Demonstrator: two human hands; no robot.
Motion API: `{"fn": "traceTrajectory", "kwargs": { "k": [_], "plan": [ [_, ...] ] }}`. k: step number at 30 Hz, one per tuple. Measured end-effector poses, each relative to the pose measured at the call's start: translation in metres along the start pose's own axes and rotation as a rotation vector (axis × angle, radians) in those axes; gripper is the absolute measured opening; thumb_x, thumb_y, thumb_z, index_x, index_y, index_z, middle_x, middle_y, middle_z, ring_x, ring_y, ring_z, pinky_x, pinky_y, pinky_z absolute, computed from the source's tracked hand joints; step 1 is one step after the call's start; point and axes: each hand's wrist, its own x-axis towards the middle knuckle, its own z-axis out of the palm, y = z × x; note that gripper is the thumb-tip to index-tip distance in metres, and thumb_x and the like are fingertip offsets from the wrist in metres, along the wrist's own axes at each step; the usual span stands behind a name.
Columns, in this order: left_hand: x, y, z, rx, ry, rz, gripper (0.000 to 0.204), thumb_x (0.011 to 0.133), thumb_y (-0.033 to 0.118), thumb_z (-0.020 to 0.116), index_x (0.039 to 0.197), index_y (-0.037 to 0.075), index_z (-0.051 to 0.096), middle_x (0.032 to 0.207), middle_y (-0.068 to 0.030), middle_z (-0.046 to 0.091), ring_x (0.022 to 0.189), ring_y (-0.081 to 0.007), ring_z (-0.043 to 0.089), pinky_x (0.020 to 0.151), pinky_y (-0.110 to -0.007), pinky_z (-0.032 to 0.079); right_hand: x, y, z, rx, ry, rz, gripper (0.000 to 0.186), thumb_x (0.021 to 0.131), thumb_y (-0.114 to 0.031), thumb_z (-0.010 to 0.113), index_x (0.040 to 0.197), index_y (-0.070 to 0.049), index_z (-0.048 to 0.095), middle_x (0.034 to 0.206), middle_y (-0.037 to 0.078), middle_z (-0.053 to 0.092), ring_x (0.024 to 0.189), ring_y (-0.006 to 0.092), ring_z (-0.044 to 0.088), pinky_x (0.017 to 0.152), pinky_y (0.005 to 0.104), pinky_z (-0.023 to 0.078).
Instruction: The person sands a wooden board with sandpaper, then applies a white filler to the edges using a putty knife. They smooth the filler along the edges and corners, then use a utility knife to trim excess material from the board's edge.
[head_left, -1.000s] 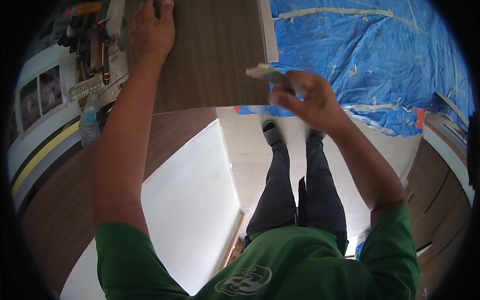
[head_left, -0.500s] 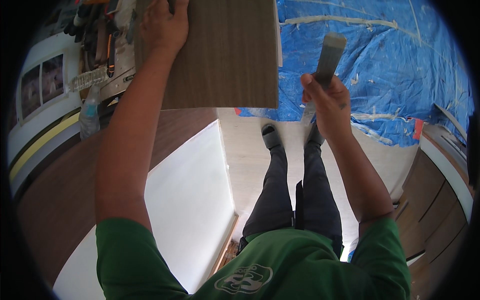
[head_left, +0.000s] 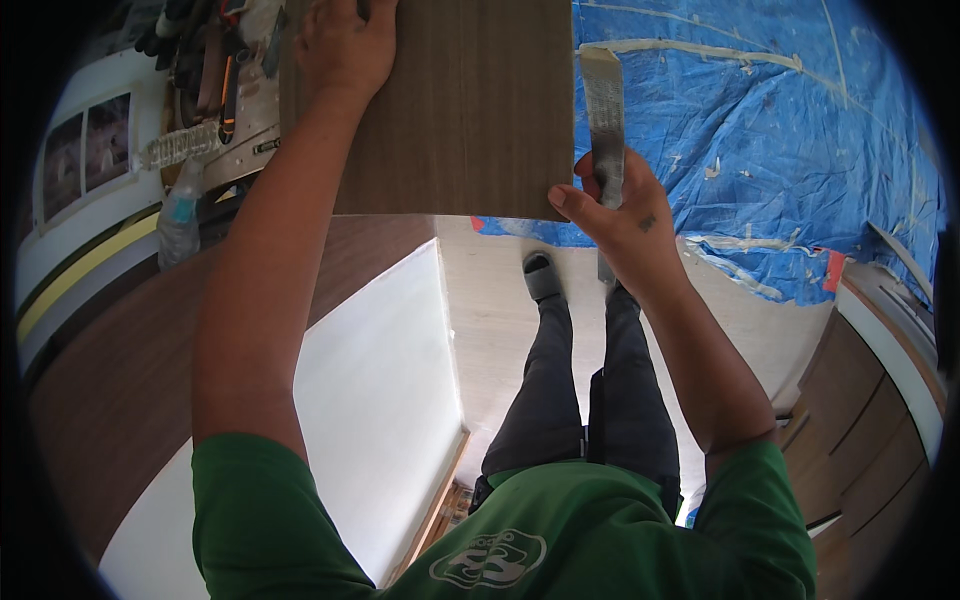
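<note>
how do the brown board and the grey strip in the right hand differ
The brown board is a wide panel, while the grey strip is long and narrow.
The brown board shows fine wood grain; the grey strip has a paler tip.
The left hand lies on the brown board, whereas the right hand grips the grey strip.
Both look flat.

Left hand [head_left: 350,55] on the board [head_left: 460,110], and here's the right hand [head_left: 620,200] at the board's near right corner, a strip [head_left: 604,110] in its grip just beside the right edge. Out right spreads the tarp [head_left: 730,140]. Over left, tools [head_left: 205,75] on the tabletop [head_left: 257,95], a bottle [head_left: 180,225] nearer us, its support hard to tell. Nearer still, a panel [head_left: 380,380] left of the legs [head_left: 535,385], one sandal [head_left: 541,280] on the floor [head_left: 490,310].
</note>
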Motion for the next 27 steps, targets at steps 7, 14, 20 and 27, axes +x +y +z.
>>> {"fn": "traceTrajectory", "kwargs": {
  "k": [7,14,20,27],
  "plan": [
    [-0.001,0.005,-0.003,0.035,-0.031,-0.016,0.068,0.109,0.049,0.046,0.158,0.002,0.043,0.166,-0.0196,0.038,0.155,-0.0364,0.032,0.128,-0.048,0.023,-0.003,0.009,0.011,0.138,0.059,-0.057,0.027,0.086,-0.014,0.075,0.106,-0.004,0.06,0.087,0.001,0.056,0.08,0.0096,0.054,0.071,0.0279,0.047],
    [-0.002,0.008,-0.01,0.011,-0.082,-0.049,0.069,0.109,0.05,0.045,0.161,0.004,0.039,0.169,-0.0177,0.034,0.157,-0.0345,0.028,0.129,-0.048,0.021,-0.002,0.013,0.021,0.207,0.132,-0.098,0.026,0.093,-0.021,0.077,0.106,-0.004,0.063,0.087,0.0,0.058,0.081,0.0099,0.056,0.073,0.028,0.047],
    [-0.006,0.015,-0.014,0.017,-0.121,-0.111,0.069,0.11,0.051,0.043,0.162,0.006,0.037,0.17,-0.0161,0.032,0.158,-0.0332,0.027,0.129,-0.049,0.021,-0.019,0.02,0.023,-0.001,0.208,-0.135,0.035,0.095,-0.026,0.078,0.116,-0.001,0.066,0.089,0.0,0.062,0.082,0.0086,0.057,0.075,0.0276,0.048],
    [-0.005,0.011,-0.012,0.029,-0.103,-0.074,0.07,0.11,0.052,0.041,0.161,0.005,0.037,0.17,-0.0155,0.033,0.158,-0.033,0.027,0.13,-0.048,0.02,-0.011,0.016,0.021,0.177,0.132,-0.067,0.031,0.093,-0.023,0.079,0.111,-0.002,0.065,0.088,0.001,0.061,0.083,0.0096,0.058,0.075,0.0272,0.048]
  ]
}}
